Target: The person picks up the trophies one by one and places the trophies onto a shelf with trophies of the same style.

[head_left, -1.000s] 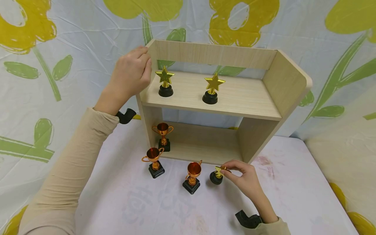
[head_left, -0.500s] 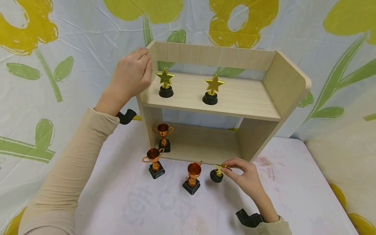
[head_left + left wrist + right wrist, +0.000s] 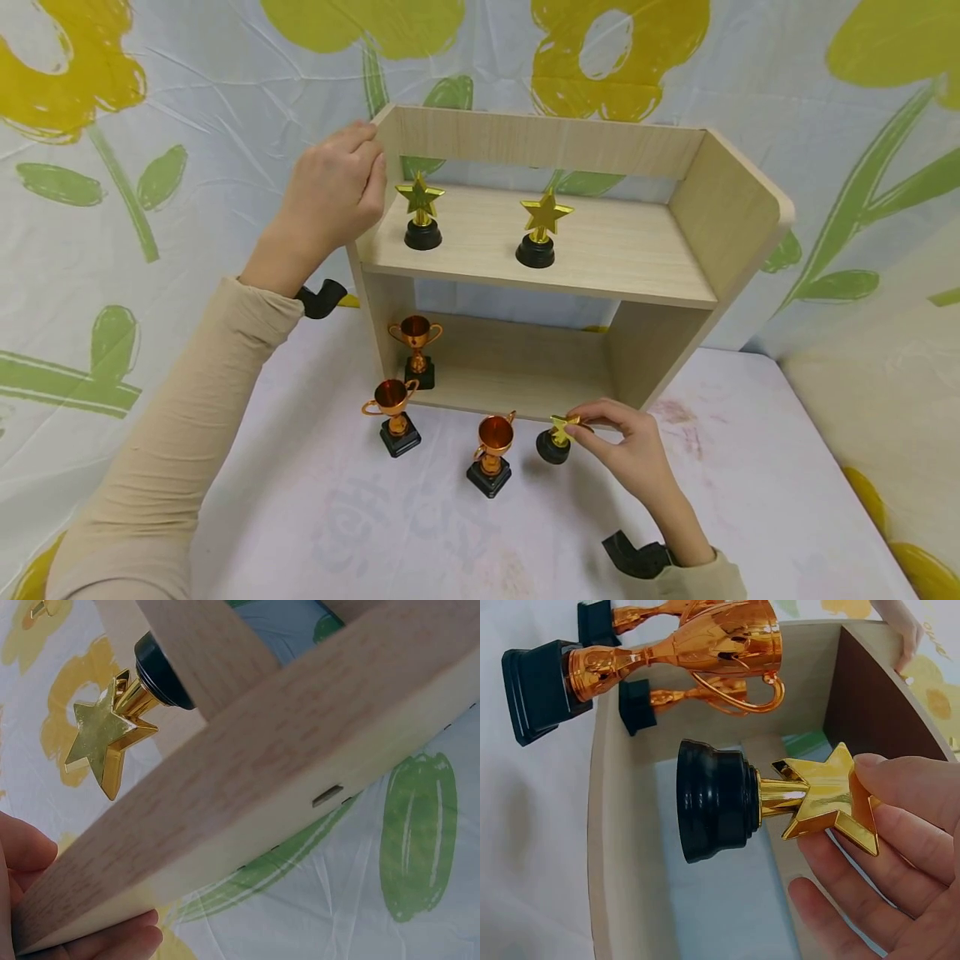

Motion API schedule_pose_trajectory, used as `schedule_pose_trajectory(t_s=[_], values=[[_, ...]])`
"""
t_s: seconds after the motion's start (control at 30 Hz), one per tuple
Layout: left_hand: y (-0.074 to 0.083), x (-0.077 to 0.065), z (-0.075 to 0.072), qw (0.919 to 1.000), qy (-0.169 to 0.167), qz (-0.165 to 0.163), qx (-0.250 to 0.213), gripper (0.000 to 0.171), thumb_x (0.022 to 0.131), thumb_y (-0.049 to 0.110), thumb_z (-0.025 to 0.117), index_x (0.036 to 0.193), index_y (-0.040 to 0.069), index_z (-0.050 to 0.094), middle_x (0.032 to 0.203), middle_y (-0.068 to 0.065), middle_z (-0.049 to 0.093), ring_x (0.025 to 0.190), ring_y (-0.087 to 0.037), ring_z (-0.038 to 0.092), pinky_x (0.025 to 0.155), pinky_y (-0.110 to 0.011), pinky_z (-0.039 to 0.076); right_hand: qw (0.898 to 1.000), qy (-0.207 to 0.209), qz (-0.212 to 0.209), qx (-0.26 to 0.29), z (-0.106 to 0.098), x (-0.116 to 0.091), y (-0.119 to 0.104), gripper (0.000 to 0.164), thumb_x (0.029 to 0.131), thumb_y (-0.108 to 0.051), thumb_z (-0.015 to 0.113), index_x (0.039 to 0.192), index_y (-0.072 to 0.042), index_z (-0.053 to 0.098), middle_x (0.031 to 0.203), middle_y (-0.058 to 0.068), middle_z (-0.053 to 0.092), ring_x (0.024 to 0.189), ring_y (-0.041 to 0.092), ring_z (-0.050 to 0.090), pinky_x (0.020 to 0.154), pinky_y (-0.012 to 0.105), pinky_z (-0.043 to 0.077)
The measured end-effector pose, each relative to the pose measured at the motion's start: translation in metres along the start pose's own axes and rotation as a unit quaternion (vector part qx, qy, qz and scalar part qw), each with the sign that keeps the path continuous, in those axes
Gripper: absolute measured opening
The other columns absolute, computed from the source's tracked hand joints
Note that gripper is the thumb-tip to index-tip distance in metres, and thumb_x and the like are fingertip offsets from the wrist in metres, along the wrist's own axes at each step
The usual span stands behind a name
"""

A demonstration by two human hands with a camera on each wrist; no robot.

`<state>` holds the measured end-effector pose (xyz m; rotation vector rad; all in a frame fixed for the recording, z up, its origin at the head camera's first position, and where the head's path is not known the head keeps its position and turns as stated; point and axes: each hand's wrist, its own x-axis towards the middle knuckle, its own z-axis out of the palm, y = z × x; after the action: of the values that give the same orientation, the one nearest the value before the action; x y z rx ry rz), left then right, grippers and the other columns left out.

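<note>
My left hand (image 3: pixel 333 187) grips the upper left side panel of a light wooden shelf (image 3: pixel 555 287); in the left wrist view its thumb and fingers (image 3: pixel 127 941) lie on either side of the board. With my right hand (image 3: pixel 626 450) I pinch a gold star trophy (image 3: pixel 825 795) by its star, its round black base (image 3: pixel 712 801) pointing away from the palm. That trophy is in front of the lower shelf, right of a bronze cup trophy (image 3: pixel 491 454). Two other star trophies, one on the left (image 3: pixel 422 212) and one near the middle (image 3: pixel 542 229), stand on the upper board.
A second bronze cup trophy (image 3: pixel 395 417) stands on the white tablecloth (image 3: pixel 420 533) before the shelf's left end. Another cup trophy (image 3: pixel 417 350) is at the left of the lower board. Behind hangs a flower-patterned cloth (image 3: pixel 225 83).
My right hand has lifted slightly and shifted a little with the star trophy. The left hand keeps its grip on the shelf, and the other trophies stay put.
</note>
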<state>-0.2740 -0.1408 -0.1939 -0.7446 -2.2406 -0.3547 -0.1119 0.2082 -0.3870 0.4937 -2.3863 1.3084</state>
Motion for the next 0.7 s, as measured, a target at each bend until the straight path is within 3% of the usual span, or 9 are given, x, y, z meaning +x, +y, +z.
schedule_pose_trajectory(t_s=[0.33, 0.7], values=[[-0.0006, -0.0008, 0.0002, 1.0000, 0.002, 0.001, 0.001, 0.036, 0.099, 0.011, 0.040, 0.097, -0.013, 0.066, 0.128, -0.027, 0.060, 0.127, -0.039, 0.054, 0.107, -0.050, 0.042, 1.000, 0.005, -0.012, 0.003, -0.0006, 0.0011, -0.0030, 0.020, 0.073, 0.014, 0.078, 0.088, 0.001, 0.073, 0.083, 0.010, 0.071, 0.077, 0.005, 0.067, 0.077, 0.014, 0.052], [-0.0010, -0.0004, 0.0009, 1.0000, 0.001, 0.000, 0.004, 0.037, 0.099, 0.011, 0.039, 0.101, -0.014, 0.066, 0.129, -0.027, 0.060, 0.127, -0.039, 0.053, 0.108, -0.050, 0.041, 0.999, 0.016, -0.042, 0.010, -0.0037, 0.0030, -0.0051, 0.022, 0.072, 0.016, 0.078, 0.087, 0.001, 0.073, 0.083, 0.011, 0.072, 0.078, 0.005, 0.067, 0.076, 0.016, 0.053]])
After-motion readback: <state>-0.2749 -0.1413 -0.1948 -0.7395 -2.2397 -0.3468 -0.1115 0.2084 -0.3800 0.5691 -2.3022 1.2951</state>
